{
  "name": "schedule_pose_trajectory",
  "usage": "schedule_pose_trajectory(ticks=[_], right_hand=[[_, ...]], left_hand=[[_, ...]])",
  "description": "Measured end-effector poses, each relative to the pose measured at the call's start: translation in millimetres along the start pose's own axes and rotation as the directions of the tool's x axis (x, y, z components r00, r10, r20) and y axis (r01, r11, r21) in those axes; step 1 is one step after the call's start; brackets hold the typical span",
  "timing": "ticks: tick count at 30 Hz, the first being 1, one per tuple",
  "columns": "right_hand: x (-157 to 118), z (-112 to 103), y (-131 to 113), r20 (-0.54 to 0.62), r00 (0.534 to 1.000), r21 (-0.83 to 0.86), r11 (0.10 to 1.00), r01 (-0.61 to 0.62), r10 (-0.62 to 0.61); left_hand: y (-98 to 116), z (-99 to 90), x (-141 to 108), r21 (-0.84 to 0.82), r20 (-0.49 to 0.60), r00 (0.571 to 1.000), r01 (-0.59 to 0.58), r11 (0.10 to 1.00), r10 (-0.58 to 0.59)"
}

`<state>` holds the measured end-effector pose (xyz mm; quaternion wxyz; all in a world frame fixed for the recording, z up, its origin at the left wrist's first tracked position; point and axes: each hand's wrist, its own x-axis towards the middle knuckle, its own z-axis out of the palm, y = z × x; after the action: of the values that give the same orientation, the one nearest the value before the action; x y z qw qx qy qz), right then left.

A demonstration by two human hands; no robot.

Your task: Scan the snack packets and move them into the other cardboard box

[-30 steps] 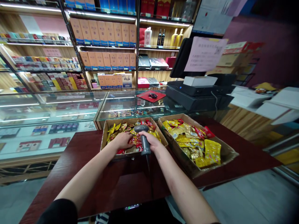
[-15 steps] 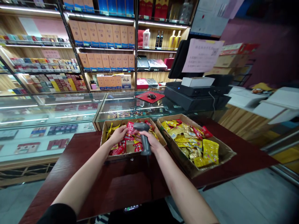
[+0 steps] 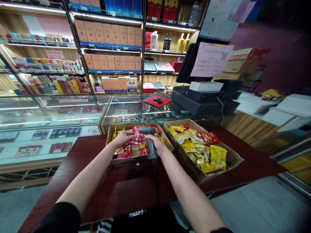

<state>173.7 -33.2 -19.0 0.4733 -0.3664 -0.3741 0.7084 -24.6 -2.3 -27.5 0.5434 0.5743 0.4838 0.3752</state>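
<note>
My right hand is wrapped round the handle of a dark grey barcode scanner, its head over the left cardboard box. With its fingers pressed together, my left hand holds a red packet upright just in front of the scanner head. Beneath both hands the left box contains red and yellow packets. The right cardboard box stands beside it, filled with mostly yellow packets and some red ones.
Both boxes rest on a dark red table. Behind it stands a glass display counter with a red mat on top. A black monitor and a black cash drawer are at the right. Shelves of boxed goods line the wall.
My left hand has shifted slightly right with the red packet, which now shows more upright by the scanner. The scanner has stayed nearly in place. The view has moved a little.
</note>
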Motion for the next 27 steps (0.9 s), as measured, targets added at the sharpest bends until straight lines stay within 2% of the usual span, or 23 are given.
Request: schedule_pose_trajectory(ticks=[4,7,9,11,13,15,20,27], right_hand=[[-7,11,-6,-0.103,0.992,-0.211,0.976,0.053,-0.076],[-27,25,-15,-0.124,0.976,-0.326,0.936,0.129,-0.178],[-47,34,-19,-0.128,0.971,-0.373,0.917,0.143,-0.204],[-66,42,-17,-0.107,0.979,-0.322,0.938,0.132,-0.174],[-82,47,-9,-0.053,0.996,-0.260,0.964,0.055,-0.071],[-91,50,2,-0.028,0.999,-0.271,0.962,0.012,-0.020],[-95,54,29,-0.068,0.997,-0.326,0.946,-0.001,-0.022],[-90,63,38,-0.059,0.996,-0.313,0.949,0.040,-0.061]], left_hand=[[1,-3.0,17,-0.147,-0.140,0.989,0.029,0.989,-0.050],[6,-2.8,28,-0.248,-0.188,0.978,0.039,0.968,-0.088],[9,-0.2,34,-0.311,-0.196,0.974,0.047,0.949,-0.113],[10,3.3,38,-0.358,-0.196,0.971,0.060,0.932,-0.138],[7,6.3,41,-0.385,-0.195,0.968,0.072,0.920,-0.158],[4,7.5,42,-0.386,-0.198,0.966,0.077,0.919,-0.164],[0,5.5,39,-0.342,-0.190,0.972,0.064,0.938,-0.135],[-5,0.6,38,-0.328,-0.203,0.974,0.034,0.944,-0.105]])
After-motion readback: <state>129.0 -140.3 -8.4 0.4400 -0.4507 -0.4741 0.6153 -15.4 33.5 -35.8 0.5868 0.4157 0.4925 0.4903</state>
